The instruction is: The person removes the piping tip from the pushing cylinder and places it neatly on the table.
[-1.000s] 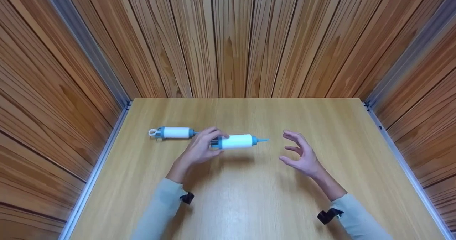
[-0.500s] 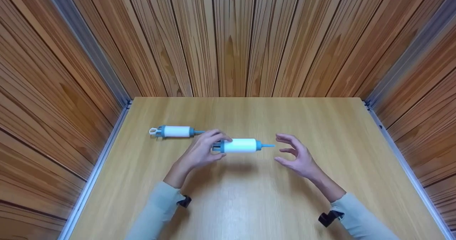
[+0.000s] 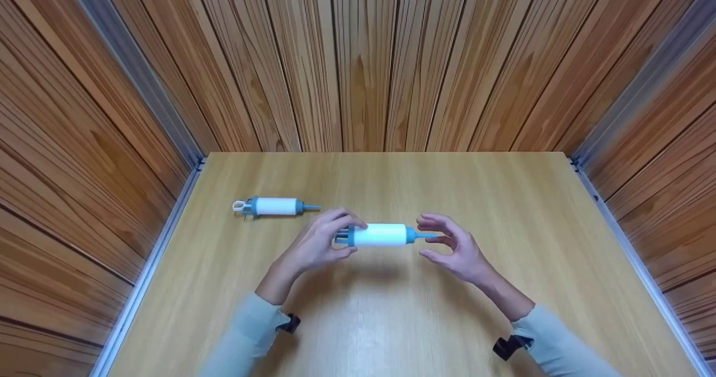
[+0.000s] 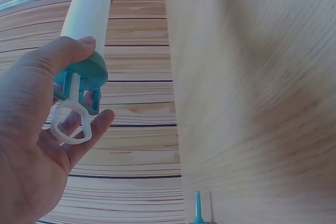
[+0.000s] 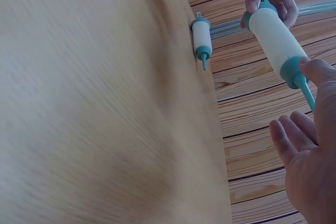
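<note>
A syringe [image 3: 381,235] with a white barrel, teal end caps and a thin teal nozzle is held level above the table. My left hand [image 3: 323,241] grips it by its rear teal cap, thumb on the barrel's end. In the left wrist view the syringe's white ring handle [image 4: 71,123] juts back over the palm. Around the nozzle [image 3: 426,235] my right hand [image 3: 456,249] is spread, fingers apart. Whether its thumb touches the front cap [image 5: 292,72] cannot be told. A second syringe [image 3: 277,206] of the same kind lies on the table, behind and left of my left hand.
The wooden table [image 3: 503,192] has metal rails [image 3: 159,254] along its left and right sides. Wood-plank walls [image 3: 363,64] rise behind it and at both sides.
My left hand has brought the held syringe a little right and nearer to me. My right hand has moved left, and its fingers now surround the nozzle. The second syringe has stayed put.
</note>
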`<state>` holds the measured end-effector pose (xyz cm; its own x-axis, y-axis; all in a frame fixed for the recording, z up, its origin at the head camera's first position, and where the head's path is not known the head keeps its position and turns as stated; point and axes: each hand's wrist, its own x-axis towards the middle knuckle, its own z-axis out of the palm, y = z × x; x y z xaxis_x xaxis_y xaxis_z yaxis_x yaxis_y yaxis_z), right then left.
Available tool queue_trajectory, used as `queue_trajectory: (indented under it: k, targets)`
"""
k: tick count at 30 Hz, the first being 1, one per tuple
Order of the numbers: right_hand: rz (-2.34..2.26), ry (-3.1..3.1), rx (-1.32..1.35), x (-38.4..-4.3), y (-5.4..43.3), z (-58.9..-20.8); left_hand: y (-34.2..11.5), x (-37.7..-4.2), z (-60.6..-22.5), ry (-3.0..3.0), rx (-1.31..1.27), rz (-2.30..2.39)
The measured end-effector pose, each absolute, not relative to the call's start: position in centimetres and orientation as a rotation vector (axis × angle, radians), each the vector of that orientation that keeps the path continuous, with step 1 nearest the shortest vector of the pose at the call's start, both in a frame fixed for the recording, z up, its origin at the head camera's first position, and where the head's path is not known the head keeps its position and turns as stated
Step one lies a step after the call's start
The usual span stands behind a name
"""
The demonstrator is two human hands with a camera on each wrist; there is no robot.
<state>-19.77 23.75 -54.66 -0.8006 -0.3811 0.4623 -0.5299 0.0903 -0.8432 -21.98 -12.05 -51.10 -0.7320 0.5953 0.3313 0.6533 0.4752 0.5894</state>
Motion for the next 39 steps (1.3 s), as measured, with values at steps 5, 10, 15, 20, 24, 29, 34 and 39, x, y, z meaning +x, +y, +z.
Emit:
queue_trajectory:
  k: [5,10,15,20,24,29,34,39]
  targets:
    - [1.845,-2.24,0.952,-19.9,23.4,-54.4,-12.1,-21.7,-50.8,-2.618,-1.105,-1.109]
    - [1.851,-2.263,0.959,-19.8,22.9,-53.9,-12.3,-21.4,-50.6,-2.593,-1.105,-1.105]
    - [1.823,-2.302,0.901,-19.7,22.5,-53.6,-12.3,-21.2,-50.5,-2.59,-1.096,-1.07]
    - [1.811,-2.3,0.875,-19.6,22.4,-53.5,-12.2,-21.2,-50.6,-2.585,-1.083,-1.072]
    - [1.828,-2.298,0.859,-19.6,22.4,-53.6,-12.0,-21.2,-50.6,-2.589,-1.083,-1.095]
    - [1.832,-2.325,0.834,-19.5,22.2,-53.6,-11.8,-21.2,-50.5,-2.581,-1.104,-1.118]
    - [1.809,-2.34,0.81,-19.4,22.2,-53.5,-11.6,-21.0,-50.5,-2.558,-1.129,-1.117]
    - [1.821,-2.333,0.805,-19.3,22.2,-53.4,-11.6,-20.9,-50.6,-2.527,-1.168,-1.124]
